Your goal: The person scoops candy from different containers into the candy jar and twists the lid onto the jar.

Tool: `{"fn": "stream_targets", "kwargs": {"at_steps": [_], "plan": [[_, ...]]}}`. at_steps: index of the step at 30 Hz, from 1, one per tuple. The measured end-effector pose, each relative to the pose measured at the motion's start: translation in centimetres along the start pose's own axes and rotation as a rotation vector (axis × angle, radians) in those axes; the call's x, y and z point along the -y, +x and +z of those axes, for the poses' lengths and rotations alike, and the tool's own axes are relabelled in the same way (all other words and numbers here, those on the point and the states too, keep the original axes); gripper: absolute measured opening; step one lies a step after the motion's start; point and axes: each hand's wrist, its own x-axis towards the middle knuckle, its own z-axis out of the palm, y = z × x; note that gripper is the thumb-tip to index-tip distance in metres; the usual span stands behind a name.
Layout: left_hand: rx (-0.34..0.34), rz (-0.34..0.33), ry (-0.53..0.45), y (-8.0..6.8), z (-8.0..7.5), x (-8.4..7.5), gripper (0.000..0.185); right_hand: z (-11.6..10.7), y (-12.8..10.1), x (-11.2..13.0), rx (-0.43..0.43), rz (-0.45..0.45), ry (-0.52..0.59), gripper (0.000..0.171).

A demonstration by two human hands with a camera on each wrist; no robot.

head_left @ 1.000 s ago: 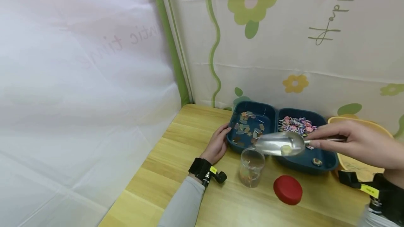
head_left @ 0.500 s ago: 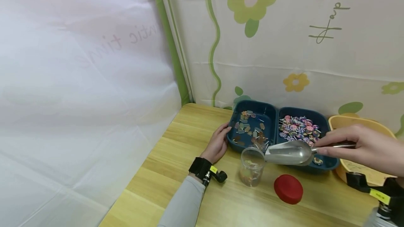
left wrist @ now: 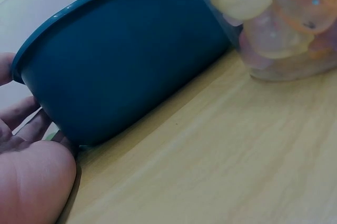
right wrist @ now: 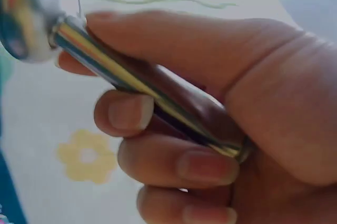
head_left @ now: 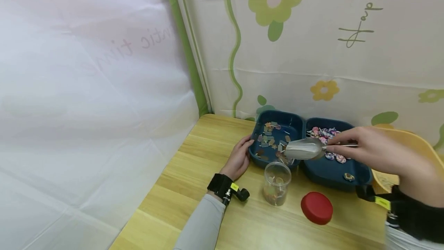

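Note:
My right hand (head_left: pixel 367 150) grips the handle of a metal scoop (head_left: pixel 304 150), its bowl tilted down over a clear jar (head_left: pixel 276 183) that holds some small coloured pieces. The right wrist view shows my fingers (right wrist: pixel 158 129) curled round the shiny handle (right wrist: pixel 137 84). My left hand (head_left: pixel 238 159) rests against the left wall of a dark blue two-compartment tray (head_left: pixel 260 161); the left wrist view shows my fingers (left wrist: pixel 29 145) touching the tray wall (left wrist: pixel 131 61), with the jar (left wrist: pixel 284 19) to the right. The tray's left half holds flat mixed pieces, the right half swirly candy-like pieces (head_left: pixel 324 133).
A red lid (head_left: pixel 316 208) lies on the wooden table (head_left: pixel 194 173) right of the jar. A yellow bowl (head_left: pixel 412 142) stands right of the tray. Cloth walls with flower prints close the table's back and left sides.
The scoop has risen from beside the jar's rim and moved left, tipped above the jar. The left hand has stayed on the tray.

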Motion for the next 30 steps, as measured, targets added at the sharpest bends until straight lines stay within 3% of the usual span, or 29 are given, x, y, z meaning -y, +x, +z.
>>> {"fn": "stream_targets", "kwargs": {"at_steps": [7,12,18,30], "plan": [[0.005,0.007,0.005,0.1,0.0,0.0,0.045,3.8,4.5,-0.1,0.074,-0.033,-0.026,0.017],[-0.006,0.011,-0.003,-0.1,0.0,0.1,0.043,6.8,6.6,0.4,0.044,-0.048,-0.037,0.015],[-0.001,0.009,-0.005,-0.2,0.1,0.1,0.045,9.8,8.3,-0.1,0.038,-0.083,0.074,0.020],[-0.004,0.016,-0.002,-0.1,0.2,0.0,0.044,9.8,8.1,-2.3,0.037,-0.182,0.234,0.024]]}}
